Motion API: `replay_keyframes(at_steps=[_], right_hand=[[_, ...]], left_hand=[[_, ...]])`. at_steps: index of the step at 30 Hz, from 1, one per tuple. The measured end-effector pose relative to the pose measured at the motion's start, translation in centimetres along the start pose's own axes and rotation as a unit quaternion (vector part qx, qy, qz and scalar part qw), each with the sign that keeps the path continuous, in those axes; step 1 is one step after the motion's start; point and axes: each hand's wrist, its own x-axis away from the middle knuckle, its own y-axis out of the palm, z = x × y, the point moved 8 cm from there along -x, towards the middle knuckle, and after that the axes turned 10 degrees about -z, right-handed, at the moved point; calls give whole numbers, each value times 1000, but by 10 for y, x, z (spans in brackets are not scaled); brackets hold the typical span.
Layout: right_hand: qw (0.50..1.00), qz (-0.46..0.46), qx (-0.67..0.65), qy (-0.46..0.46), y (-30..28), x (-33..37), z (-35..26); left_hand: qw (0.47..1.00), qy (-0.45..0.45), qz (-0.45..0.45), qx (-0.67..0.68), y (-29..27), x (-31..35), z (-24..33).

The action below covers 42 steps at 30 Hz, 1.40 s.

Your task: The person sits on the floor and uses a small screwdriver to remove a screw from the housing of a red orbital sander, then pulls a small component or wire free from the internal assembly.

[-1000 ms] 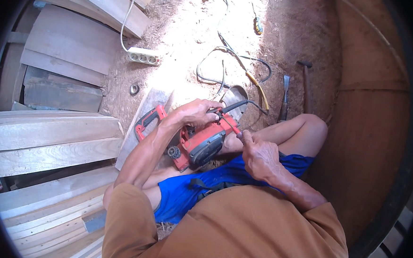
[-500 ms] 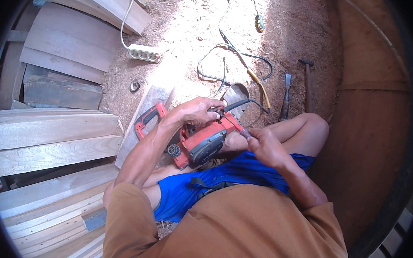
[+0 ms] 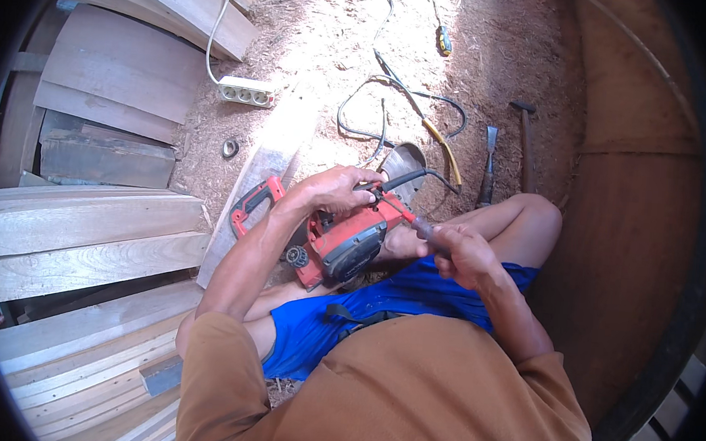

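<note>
A red and black electric planer (image 3: 350, 240) lies tilted across my crossed legs. My left hand (image 3: 335, 189) is closed over its far end, where a black power cord (image 3: 404, 180) enters the body. My right hand (image 3: 466, 253) grips the rear of a screwdriver (image 3: 422, 227) with a red shank and dark handle. The shank points left at the planer's end beside the cord; the tip is hard to make out. Left of the planer, a red and black loop-shaped handle piece (image 3: 244, 212) rests over a board; whether it is joined to the planer is hidden by my left forearm.
A wooden board (image 3: 220, 249) lies at left, near stacked planks (image 3: 94, 221). Ahead on shavings are a white power strip (image 3: 246, 91), a tape roll (image 3: 230, 147), looped cable (image 3: 424, 116) and a yellow-green screwdriver (image 3: 444, 40). A chisel (image 3: 489, 164) and hammer (image 3: 527, 146) lie right.
My right hand has slid back along the screwdriver handle and turned, leaving more of the handle in sight. The left hand and planer have stayed put.
</note>
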Motion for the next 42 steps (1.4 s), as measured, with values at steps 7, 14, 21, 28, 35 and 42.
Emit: replay_keyframes(at_steps=[7, 14, 21, 28, 35, 42], right_hand=[[762, 142, 571, -271, 43, 21, -43], [650, 147, 712, -219, 53, 24, -49], [1000, 14, 21, 14, -4, -9, -9], [826, 57, 533, -176, 35, -3, -36], [685, 172, 684, -184, 49, 13, -41], [994, 75, 73, -2, 5, 0, -9]], left_hand=[[1000, 8, 6, -20, 2, -5, -4], [999, -41, -8, 29, 3, 8, 2], [1000, -1, 7, -11, 4, -4, -11], [1000, -14, 2, -1, 4, -1, -4], [998, -32, -10, 45, 1, 1, -7], [1000, -17, -7, 21, 0, 5, 2]])
